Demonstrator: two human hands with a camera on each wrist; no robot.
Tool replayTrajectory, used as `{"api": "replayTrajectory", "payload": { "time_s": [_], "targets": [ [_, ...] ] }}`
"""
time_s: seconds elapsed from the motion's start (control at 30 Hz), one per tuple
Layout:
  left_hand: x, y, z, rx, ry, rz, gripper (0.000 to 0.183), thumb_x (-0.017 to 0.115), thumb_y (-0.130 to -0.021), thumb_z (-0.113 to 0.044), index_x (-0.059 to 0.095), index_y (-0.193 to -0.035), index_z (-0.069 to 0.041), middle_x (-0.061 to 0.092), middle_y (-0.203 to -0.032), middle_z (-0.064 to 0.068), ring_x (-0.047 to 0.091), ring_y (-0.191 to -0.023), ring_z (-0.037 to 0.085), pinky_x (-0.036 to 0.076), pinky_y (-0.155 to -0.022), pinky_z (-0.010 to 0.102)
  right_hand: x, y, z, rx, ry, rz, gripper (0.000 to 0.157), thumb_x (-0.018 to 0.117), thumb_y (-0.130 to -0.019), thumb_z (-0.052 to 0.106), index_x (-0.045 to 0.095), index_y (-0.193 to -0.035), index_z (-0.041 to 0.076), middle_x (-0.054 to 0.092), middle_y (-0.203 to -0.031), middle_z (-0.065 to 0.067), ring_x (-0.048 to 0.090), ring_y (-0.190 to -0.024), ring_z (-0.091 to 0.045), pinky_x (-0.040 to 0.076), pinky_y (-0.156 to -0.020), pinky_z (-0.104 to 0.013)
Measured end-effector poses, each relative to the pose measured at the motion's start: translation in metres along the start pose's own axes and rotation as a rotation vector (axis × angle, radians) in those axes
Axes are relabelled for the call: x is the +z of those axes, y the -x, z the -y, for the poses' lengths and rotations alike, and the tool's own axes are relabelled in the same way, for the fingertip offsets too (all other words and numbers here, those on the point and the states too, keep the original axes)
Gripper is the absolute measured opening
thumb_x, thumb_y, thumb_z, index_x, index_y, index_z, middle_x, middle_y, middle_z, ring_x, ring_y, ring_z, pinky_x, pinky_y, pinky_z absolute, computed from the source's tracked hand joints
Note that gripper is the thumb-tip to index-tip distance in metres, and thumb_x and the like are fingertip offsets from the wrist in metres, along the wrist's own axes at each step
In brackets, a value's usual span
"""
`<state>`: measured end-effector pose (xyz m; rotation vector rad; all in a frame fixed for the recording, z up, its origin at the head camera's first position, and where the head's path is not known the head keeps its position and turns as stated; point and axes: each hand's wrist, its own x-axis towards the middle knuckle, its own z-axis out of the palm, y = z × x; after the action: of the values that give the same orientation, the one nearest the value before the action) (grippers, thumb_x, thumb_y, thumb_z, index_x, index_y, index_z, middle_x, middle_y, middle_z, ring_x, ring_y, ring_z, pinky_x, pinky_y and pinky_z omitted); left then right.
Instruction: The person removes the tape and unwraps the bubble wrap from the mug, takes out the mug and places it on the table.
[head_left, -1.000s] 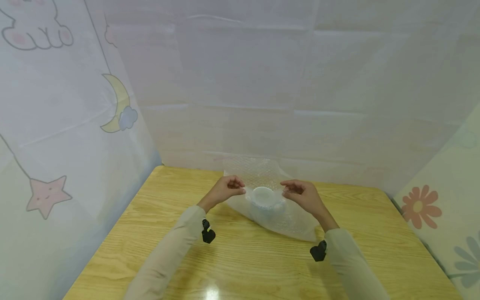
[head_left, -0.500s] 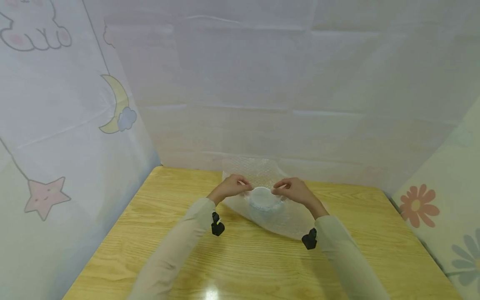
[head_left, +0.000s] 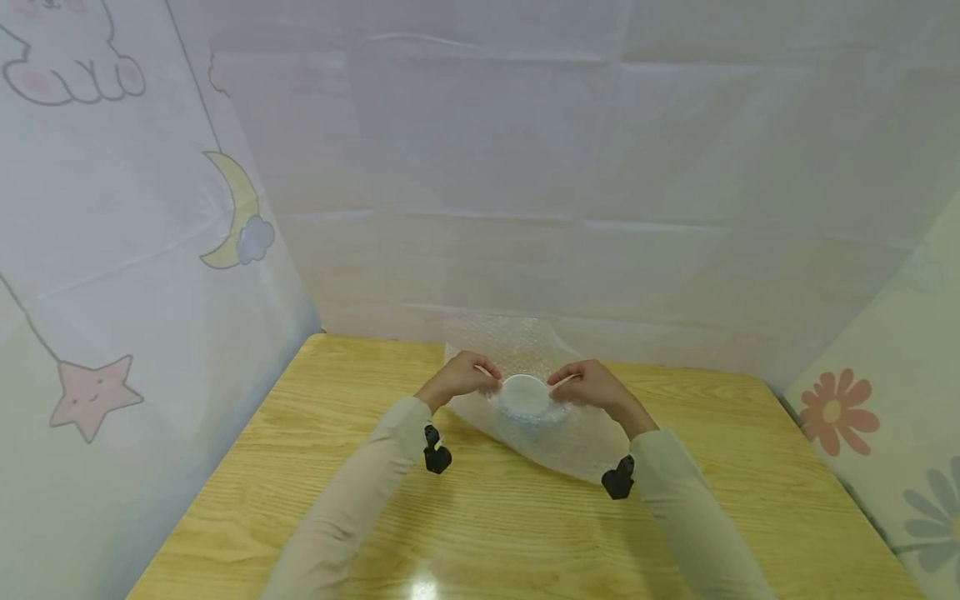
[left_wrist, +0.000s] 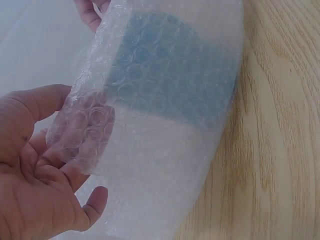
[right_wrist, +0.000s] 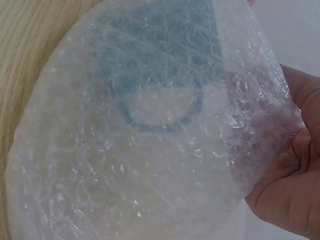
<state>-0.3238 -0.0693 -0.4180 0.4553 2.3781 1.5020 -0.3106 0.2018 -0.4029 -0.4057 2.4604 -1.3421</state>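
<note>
A blue mug (left_wrist: 150,65) stands inside a sheet of clear bubble wrap (head_left: 585,442), its pale round mouth (head_left: 525,393) facing up in the head view. My left hand (head_left: 463,377) pinches the wrap's edge at the left of the mouth; some of its fingers show through the bubbles in the left wrist view. Opposite it, my right hand (head_left: 596,387) grips the edge on the right side, fingertips close to the rim. Through the wrap, the right wrist view shows the mug's looped handle (right_wrist: 160,127). The front of the wrap covers the mug's side.
Wood-grain table (head_left: 480,533) lies under the wrap and extends on both sides. The wrap's far part rises against the pale cloth backdrop (head_left: 480,167) behind the table. Printed cloth walls (head_left: 97,250) stand at left and right. A small black device hangs at each wrist.
Both hands have come inward toward the mug's mouth, bringing the wrap's edges closer to the rim. Over the last half second the right hand has shifted only slightly.
</note>
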Motion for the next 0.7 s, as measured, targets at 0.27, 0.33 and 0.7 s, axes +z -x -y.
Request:
{"api": "replayTrajectory", "payload": {
  "time_s": [0.27, 0.33, 0.7],
  "targets": [
    [-0.0020, 0.0056, -0.0051, 0.006, 0.020, 0.000, 0.016, 0.065, -0.091, -0.005, 0.070, -0.105, 0.003, 0.070, -0.087, 0.007, 0.066, -0.075, 0.019, 0.055, -0.071, 0.032, -0.0008, 0.0011, -0.0002, -0.051, -0.032, 0.002, 0.030, 0.067, -0.092, 0.011, 0.066, -0.117, -0.005, 0.071, -0.097, -0.014, 0.067, -0.088, -0.025, 0.054, -0.080, -0.041],
    [-0.0023, 0.0065, -0.0051, 0.014, 0.033, 0.001, 0.014, 0.064, -0.092, -0.003, 0.070, -0.103, 0.003, 0.070, -0.089, 0.008, 0.066, -0.075, 0.019, 0.055, -0.072, 0.032, -0.0012, 0.0016, -0.0003, -0.059, -0.034, 0.003, 0.029, 0.068, -0.092, 0.011, 0.066, -0.116, -0.005, 0.070, -0.099, -0.014, 0.067, -0.088, -0.025, 0.054, -0.081, -0.040],
    [-0.0048, 0.0070, -0.0028, 0.062, 0.055, -0.016, 0.017, 0.064, -0.093, -0.003, 0.070, -0.106, 0.006, 0.070, -0.092, 0.007, 0.065, -0.079, 0.017, 0.055, -0.074, 0.031, -0.0033, 0.0078, 0.0003, -0.114, -0.055, -0.003, 0.027, 0.067, -0.092, 0.007, 0.066, -0.113, -0.009, 0.069, -0.104, -0.017, 0.067, -0.088, -0.025, 0.055, -0.078, -0.034]
  ]
}}
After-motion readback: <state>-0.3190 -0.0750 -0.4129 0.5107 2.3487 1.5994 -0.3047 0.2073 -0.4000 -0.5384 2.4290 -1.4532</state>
